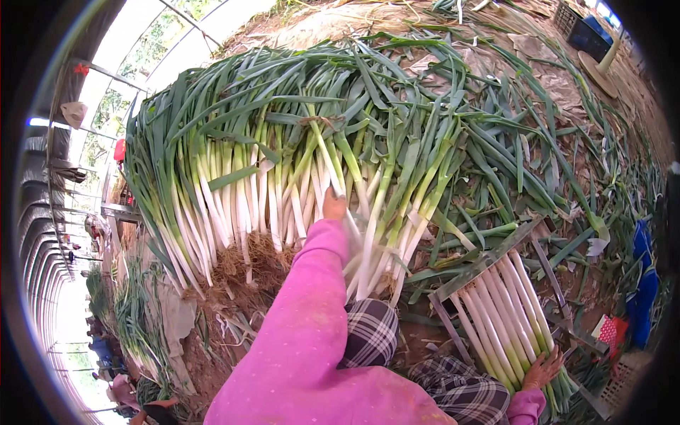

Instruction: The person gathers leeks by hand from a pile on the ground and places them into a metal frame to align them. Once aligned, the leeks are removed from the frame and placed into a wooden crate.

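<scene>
A large heap of Welsh onions [234, 175] with white stems, green leaves and brown roots lies before me. My left hand [334, 204] reaches into its middle and grips a white-stemmed onion; part of the fingers is hidden among the stems. At the lower right, a row of trimmed onions [504, 313] lies side by side in a metal frame [486, 263], their white ends against its upper plate. My right hand [542, 369] rests on their green part with the fingers spread. Whether it grips any stem is unclear.
Loose leaves [494, 164] litter the ground to the right. A dark crate [576, 37] stands at the upper right, a blue cloth [642, 287] at the right edge. More onions [141, 319] and people lie farther off at the left, under the greenhouse's curved frame.
</scene>
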`<state>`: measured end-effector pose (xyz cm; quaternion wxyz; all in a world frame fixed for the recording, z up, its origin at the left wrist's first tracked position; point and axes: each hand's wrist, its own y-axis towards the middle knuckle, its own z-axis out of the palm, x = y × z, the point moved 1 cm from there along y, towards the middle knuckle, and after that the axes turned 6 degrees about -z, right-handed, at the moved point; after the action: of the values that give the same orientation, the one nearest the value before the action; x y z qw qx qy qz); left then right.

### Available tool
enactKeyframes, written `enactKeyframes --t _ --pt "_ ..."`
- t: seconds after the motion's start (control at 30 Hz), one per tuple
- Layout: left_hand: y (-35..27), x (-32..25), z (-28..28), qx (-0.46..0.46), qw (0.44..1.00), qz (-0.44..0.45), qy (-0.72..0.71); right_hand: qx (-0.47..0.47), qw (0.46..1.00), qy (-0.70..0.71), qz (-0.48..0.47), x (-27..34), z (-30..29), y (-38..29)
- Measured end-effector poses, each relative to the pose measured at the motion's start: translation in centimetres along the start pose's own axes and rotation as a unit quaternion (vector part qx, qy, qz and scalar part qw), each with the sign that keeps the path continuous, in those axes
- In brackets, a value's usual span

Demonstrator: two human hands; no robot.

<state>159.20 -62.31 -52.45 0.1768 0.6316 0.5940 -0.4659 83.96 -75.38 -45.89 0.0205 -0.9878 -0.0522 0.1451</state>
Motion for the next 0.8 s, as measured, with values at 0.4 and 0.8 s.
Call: enactKeyframes --t 0.4,0.8 --pt "-7.4 0.5 -3.3 -0.014 0.926 0.250 0.283 -0.022 0.999 -0.023 -0.004 -2.0 0.7 0.0" --pt "1.1 3.7 -2.9 -0.099 0.961 -0.024 0.256 -0.033 0.999 0.014 -0.019 -0.9 0.1 0.0"
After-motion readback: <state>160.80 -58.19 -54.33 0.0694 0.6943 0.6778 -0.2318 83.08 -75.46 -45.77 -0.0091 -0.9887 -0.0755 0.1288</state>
